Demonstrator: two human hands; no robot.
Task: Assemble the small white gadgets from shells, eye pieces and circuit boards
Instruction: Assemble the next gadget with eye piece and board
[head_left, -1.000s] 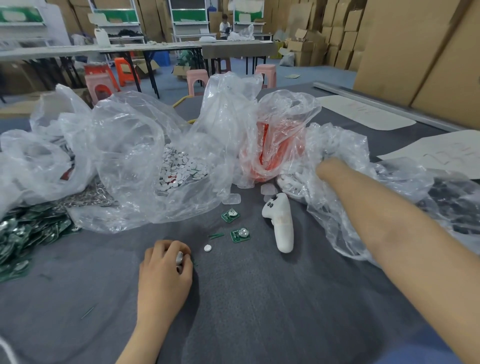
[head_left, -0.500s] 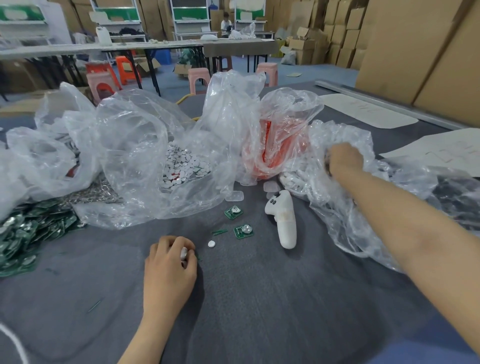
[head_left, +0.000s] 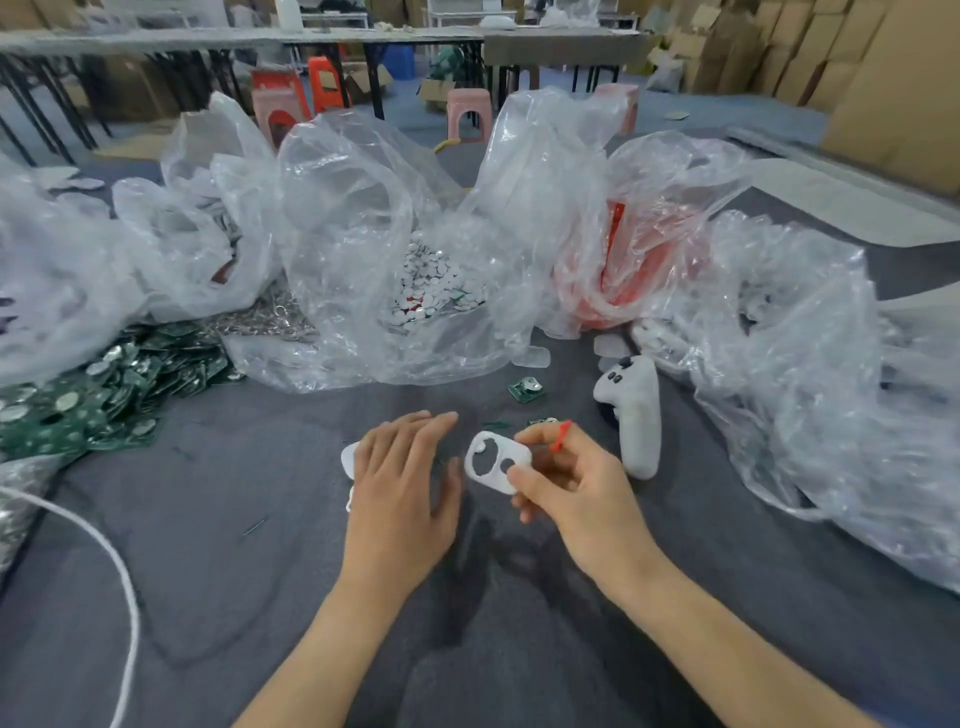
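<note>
While the left hand (head_left: 400, 483) lies flat and spread, the right hand (head_left: 566, 486) pinches a white shell (head_left: 496, 463).

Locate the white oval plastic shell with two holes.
Head view, centre: the white oval shell is pinched in the right hand, just right of the left hand, left of the white handheld controller.

Honestly, nothing readable here. The cardboard boxes (head_left: 883, 78) at the back show no legible print, the green circuit boards (head_left: 104, 384) are too blurry for markings (same goes for the white controller (head_left: 636, 415)), and the plastic bags (head_left: 363, 208) carry no lettering.
</note>
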